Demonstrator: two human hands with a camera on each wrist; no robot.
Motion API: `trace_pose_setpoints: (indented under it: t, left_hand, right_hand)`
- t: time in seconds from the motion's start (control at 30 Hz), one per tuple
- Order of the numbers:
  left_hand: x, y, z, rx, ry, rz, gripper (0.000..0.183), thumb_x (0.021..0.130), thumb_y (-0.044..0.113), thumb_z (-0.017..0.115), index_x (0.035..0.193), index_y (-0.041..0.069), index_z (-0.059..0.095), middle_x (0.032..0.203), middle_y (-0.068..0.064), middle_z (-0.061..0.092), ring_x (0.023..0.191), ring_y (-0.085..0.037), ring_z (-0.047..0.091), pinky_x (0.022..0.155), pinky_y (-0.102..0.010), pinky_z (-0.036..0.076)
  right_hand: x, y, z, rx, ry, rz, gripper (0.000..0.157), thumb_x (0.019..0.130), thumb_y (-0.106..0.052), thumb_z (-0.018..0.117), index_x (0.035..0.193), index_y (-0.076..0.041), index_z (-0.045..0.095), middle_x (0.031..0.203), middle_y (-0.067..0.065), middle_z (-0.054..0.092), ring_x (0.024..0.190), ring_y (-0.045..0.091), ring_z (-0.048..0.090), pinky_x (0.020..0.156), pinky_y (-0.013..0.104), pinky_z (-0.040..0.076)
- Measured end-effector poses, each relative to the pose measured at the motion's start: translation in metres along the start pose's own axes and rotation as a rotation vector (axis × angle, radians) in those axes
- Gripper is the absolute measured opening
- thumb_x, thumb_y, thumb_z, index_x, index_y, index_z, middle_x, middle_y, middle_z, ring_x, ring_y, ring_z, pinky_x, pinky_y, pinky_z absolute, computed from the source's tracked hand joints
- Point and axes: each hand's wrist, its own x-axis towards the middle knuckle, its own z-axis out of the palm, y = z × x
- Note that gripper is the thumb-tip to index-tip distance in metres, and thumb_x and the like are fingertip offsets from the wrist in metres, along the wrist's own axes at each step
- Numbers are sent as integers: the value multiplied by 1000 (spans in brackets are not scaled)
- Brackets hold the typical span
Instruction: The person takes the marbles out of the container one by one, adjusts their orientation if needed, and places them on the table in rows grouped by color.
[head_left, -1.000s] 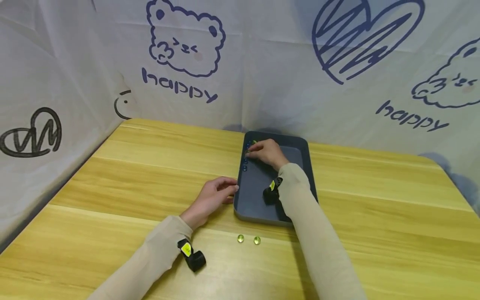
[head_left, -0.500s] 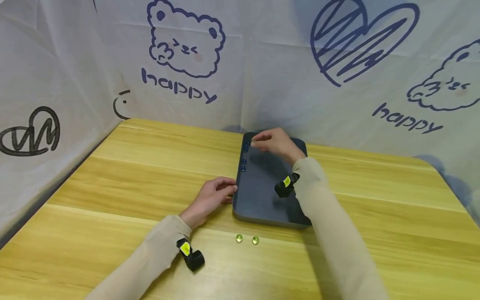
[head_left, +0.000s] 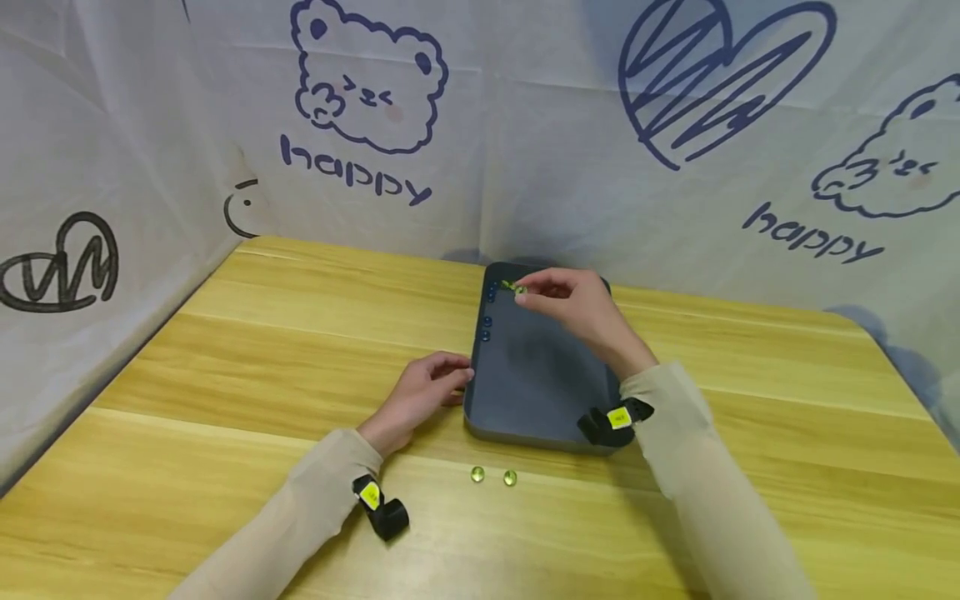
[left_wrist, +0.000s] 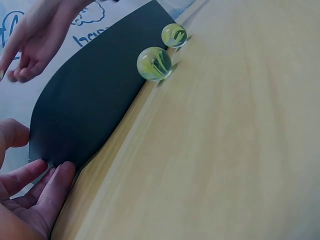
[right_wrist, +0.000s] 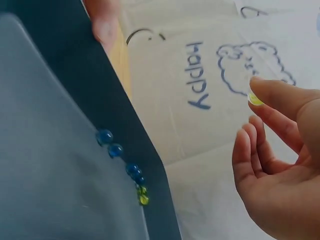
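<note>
A dark grey tray [head_left: 525, 375] lies on the wooden table, and my left hand [head_left: 422, 393] touches the outside of its left wall with relaxed fingers and thumb. My right hand [head_left: 588, 312] is over the tray's far part, pinching a yellow-green marble [right_wrist: 254, 99] between thumb and index finger. Along the tray's left wall sit several blue marbles [right_wrist: 104, 136]. Just past them, in the far left corner, are a few yellow-green marbles [right_wrist: 143, 200]. Two more yellow-green marbles, a left one [head_left: 477, 474] and a right one [head_left: 510, 478], rest on the table before the tray.
The wooden table [head_left: 285, 350] extends to both sides of the tray. A white cloth [head_left: 555, 167] with printed drawings hangs behind and at the left. Each sleeve carries a black wrist camera, the left one [head_left: 388, 518] being close above the tabletop.
My right hand has moved from the tray's left wall to the far left corner, then back rightward with the marble pinched. My left hand has stayed in place at the tray.
</note>
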Motion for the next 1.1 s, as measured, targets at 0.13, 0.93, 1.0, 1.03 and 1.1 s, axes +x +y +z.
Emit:
trace_pose_setpoints:
  t: [0.13,0.93,1.0,1.03,1.1]
  left_hand:
    - [2,0,0,-1,-1,0,29,89,13,56,115,0,57,105,-12,59,92,-20,58,75,-31,53]
    - [1,-1,0,3,4,4,29,89,13,57,114,-1,57,105,-12,59,93,-21,58,75,-31,53]
    - [2,-1,-1,4,2,4,29,89,13,57,115,-1,57,105,-12,59,93,-21,57,75,-30,53]
    - [2,-1,-1,2,1,2,29,89,13,57,115,-1,57,105,-12,59,93,-21,57,75,-30,53]
    - [2,-2,-1,0,-2,-2,29,89,13,57,115,-1,57,105,-12,58,93,-21,57,75,-30,53]
  right_hand:
    - [-22,5,3,4,44,-35,30,83,-25,67,106,-7,65,98,5,61,86,18,56,76,36,50]
    - [-83,16,2,21,-34,-3,28,77,-29,72,101,-14,71,94,10,54,78,21,44,62,27,43]
    - [-84,16,4,15,-38,-9,27,77,-29,72,100,-15,71,93,10,54,77,21,44,60,27,42]
    - [-85,16,5,6,-42,-10,26,77,-29,72,100,-16,71,93,9,55,77,21,45,60,26,42]
    - [-88,16,7,-2,-50,-11,25,77,-29,72,98,-17,71,93,9,55,76,20,45,60,26,42]
